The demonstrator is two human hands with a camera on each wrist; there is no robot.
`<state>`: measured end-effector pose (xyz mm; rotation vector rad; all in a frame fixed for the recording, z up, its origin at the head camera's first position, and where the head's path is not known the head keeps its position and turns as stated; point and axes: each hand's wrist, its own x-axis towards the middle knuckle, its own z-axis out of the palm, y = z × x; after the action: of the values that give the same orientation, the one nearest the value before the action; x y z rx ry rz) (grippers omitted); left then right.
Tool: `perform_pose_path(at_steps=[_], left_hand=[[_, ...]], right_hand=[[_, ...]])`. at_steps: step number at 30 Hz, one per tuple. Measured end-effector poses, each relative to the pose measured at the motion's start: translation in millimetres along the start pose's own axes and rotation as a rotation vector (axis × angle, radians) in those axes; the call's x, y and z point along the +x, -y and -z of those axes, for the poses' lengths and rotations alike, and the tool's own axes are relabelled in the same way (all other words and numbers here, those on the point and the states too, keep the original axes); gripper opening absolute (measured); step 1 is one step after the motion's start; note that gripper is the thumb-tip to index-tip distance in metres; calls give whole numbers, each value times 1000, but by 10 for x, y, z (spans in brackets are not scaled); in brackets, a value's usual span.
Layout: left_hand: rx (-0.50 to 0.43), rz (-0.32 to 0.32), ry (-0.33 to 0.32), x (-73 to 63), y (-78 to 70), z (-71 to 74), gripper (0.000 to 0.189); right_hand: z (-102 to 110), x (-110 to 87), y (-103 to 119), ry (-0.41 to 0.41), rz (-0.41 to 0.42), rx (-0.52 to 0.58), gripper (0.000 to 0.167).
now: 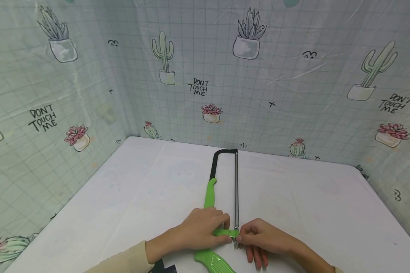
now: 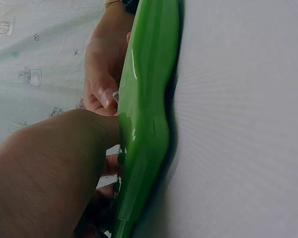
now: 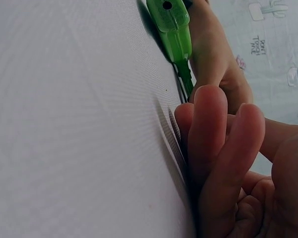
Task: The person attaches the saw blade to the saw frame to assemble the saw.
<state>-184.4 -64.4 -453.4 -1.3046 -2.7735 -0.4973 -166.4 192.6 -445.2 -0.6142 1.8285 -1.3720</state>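
A hacksaw (image 1: 210, 193) with a green handle and a black front frame lies on the white table, its blade (image 1: 237, 189) on the right side. My left hand (image 1: 203, 227) grips the green frame, thumb and fingers about the short crossbar near the blade's lower end. Beside it, the thumb and index finger of my right hand (image 1: 264, 237) pinch the small metal wing nut (image 1: 235, 242) at that end; the fingertips partly hide it. The green handle (image 2: 149, 114) fills the middle of the left wrist view. In the right wrist view the handle's butt (image 3: 171, 25) shows beyond my fingers.
A dark object (image 1: 162, 267), partly hidden by the left sleeve, lies at the table's near edge. A patterned cloth (image 1: 198, 57) with cactus prints hangs behind the white table (image 1: 311, 197) and along its sides.
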Motion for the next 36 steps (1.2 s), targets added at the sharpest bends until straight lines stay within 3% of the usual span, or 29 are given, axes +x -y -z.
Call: perform_pose_path(at_steps=[36], left_hand=[[27,-4,-35,7,-1,-17,24]], right_hand=[[14,7,-14,24,28,-13,27]])
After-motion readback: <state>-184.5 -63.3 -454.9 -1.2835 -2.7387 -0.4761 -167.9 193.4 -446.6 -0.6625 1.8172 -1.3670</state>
